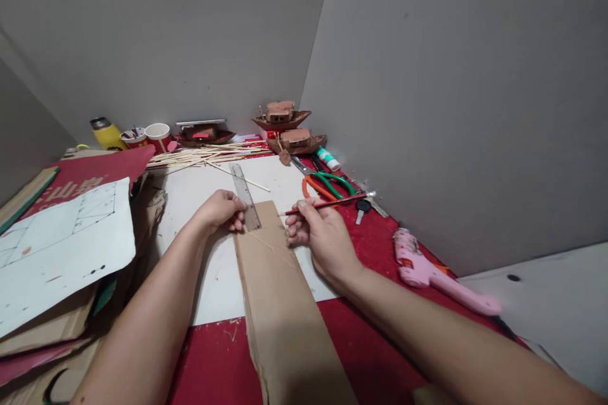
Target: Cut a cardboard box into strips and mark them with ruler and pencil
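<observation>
A long strip of brown cardboard (280,291) runs away from me across the white sheet (216,297). On its far end lies a clear ruler (243,188), sticking out past the cardboard's edge. My left hand (221,211) is closed at the ruler's left edge, thumb at its side and fingers curled beside the cardboard. A dark red pencil (327,204) is gripped in my right hand (323,234), its point facing left by the cardboard's far right corner. The curled right fingers are close to the strip's right edge.
Scissors (332,185), a key (363,209) and a pink glue gun (434,272) lie on the right. Thin wooden sticks (204,155), model boats (297,139) and paper cups (158,134) stand at the back. A drawn sheet (66,240) covers cardboard at left. Grey walls enclose the table.
</observation>
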`<action>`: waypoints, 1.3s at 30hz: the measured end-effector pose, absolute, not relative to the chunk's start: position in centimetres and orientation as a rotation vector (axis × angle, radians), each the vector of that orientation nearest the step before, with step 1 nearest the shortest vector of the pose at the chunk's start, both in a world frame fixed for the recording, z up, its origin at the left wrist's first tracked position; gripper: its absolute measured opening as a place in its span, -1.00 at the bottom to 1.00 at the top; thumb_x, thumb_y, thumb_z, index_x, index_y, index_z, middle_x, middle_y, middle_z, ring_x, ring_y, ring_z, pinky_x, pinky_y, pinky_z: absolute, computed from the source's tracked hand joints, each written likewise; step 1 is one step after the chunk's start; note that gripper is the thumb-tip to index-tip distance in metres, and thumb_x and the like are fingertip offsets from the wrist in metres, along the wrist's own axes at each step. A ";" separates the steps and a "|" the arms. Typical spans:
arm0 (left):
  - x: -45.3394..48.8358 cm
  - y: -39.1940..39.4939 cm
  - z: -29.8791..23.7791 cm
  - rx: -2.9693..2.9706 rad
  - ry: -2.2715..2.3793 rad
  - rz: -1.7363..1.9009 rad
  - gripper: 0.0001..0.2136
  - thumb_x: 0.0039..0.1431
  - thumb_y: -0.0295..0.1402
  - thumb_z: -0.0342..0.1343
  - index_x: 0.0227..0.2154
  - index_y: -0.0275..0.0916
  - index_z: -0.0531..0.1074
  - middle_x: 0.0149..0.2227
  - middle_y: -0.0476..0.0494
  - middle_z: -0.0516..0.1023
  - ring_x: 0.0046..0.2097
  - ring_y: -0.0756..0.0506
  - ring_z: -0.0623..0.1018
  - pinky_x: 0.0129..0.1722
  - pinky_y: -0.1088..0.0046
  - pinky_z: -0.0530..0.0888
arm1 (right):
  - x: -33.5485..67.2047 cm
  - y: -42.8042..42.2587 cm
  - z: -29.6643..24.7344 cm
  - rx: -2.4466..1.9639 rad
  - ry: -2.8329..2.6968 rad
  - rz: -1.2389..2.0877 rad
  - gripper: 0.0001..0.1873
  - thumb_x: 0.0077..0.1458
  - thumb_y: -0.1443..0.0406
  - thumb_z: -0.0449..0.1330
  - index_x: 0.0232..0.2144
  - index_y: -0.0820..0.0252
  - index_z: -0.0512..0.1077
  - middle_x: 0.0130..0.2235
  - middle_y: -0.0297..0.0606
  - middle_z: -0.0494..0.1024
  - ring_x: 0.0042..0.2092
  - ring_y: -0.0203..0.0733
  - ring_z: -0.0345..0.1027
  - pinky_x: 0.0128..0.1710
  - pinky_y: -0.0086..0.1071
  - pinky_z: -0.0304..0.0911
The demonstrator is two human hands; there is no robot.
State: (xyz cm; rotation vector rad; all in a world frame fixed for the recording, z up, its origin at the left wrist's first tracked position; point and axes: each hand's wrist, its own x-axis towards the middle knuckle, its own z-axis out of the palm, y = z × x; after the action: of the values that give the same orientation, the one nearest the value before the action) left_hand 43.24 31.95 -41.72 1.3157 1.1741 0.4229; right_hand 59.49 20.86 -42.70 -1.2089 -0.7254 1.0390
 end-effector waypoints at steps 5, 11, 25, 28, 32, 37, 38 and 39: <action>43.1 31.9 -41.1 1.254 1.147 0.482 -0.78 0.17 -0.56 -0.02 -0.57 -0.28 0.27 -0.71 0.03 0.38 -0.73 0.06 0.39 -0.74 0.65 0.28 | 59.5 21.7 -43.7 -1.261 -0.650 1.087 -0.82 0.10 0.22 0.14 -0.40 0.23 0.31 -0.51 -0.35 0.46 -0.57 -0.38 0.30 -0.61 -0.47 0.40; 44.8 30.7 -40.1 1.304 1.153 0.570 -0.85 0.15 -0.52 0.03 -0.51 -0.24 0.25 -0.69 0.06 0.41 -0.71 0.04 0.42 -0.73 0.63 0.30 | 60.0 22.6 -43.3 -1.207 -0.525 1.065 -0.85 0.14 0.23 0.09 -0.38 0.22 0.31 -0.48 -0.35 0.43 -0.51 -0.35 0.31 -0.60 -0.42 0.44; 46.3 32.2 -40.4 1.401 1.138 0.456 -0.86 0.02 -0.43 0.13 -0.52 -0.24 0.25 -0.68 0.06 0.42 -0.70 0.05 0.41 -0.73 0.64 0.29 | 60.7 23.4 -43.2 -1.171 -0.529 1.073 -0.91 0.14 0.26 0.07 -0.36 0.18 0.27 -0.46 -0.39 0.40 -0.51 -0.36 0.30 -0.66 -0.48 0.38; 46.2 32.5 -40.9 1.375 1.119 0.443 -0.88 0.00 -0.43 0.13 -0.51 -0.25 0.27 -0.68 0.05 0.42 -0.70 0.06 0.41 -0.74 0.65 0.27 | 60.8 23.5 -43.2 -1.181 -0.545 1.053 -0.89 0.16 0.26 0.05 -0.37 0.19 0.28 -0.45 -0.37 0.41 -0.49 -0.35 0.30 -0.66 -0.48 0.38; 46.1 32.8 -41.0 1.355 1.106 0.419 -0.88 -0.01 -0.45 0.14 -0.52 -0.27 0.29 -0.68 0.04 0.42 -0.70 0.06 0.42 -0.74 0.65 0.29 | 61.0 23.8 -43.4 -1.189 -0.547 1.016 -0.90 0.12 0.26 0.08 -0.37 0.19 0.29 -0.46 -0.37 0.42 -0.50 -0.35 0.31 -0.66 -0.49 0.38; 46.2 32.8 -41.0 1.353 1.124 0.406 -0.88 0.04 -0.49 0.11 -0.54 -0.28 0.29 -0.69 0.02 0.42 -0.71 0.06 0.41 -0.75 0.65 0.29 | 61.3 24.1 -43.5 -1.192 -0.552 0.987 -0.88 0.03 0.28 0.15 -0.36 0.19 0.31 -0.47 -0.37 0.45 -0.50 -0.35 0.32 -0.66 -0.51 0.37; 46.2 32.8 -41.1 1.355 1.130 0.406 -0.87 0.05 -0.49 0.11 -0.55 -0.28 0.29 -0.69 0.02 0.42 -0.71 0.06 0.41 -0.75 0.65 0.29 | 61.3 24.1 -43.5 -1.189 -0.558 0.980 -0.88 0.02 0.28 0.16 -0.36 0.19 0.31 -0.47 -0.37 0.45 -0.50 -0.35 0.31 -0.66 -0.51 0.37; 46.2 32.8 -41.2 1.357 1.137 0.408 -0.86 0.06 -0.48 0.11 -0.55 -0.28 0.29 -0.70 0.02 0.42 -0.71 0.06 0.41 -0.74 0.65 0.29 | 61.4 24.1 -43.5 -1.186 -0.567 0.973 -0.87 0.01 0.27 0.17 -0.36 0.19 0.31 -0.47 -0.37 0.45 -0.50 -0.35 0.31 -0.66 -0.52 0.36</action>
State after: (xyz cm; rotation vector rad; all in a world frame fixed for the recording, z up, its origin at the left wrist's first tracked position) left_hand 46.22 32.78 -41.16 1.3572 1.1369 0.4077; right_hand 61.39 24.13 -43.47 -1.1859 -0.5669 0.9731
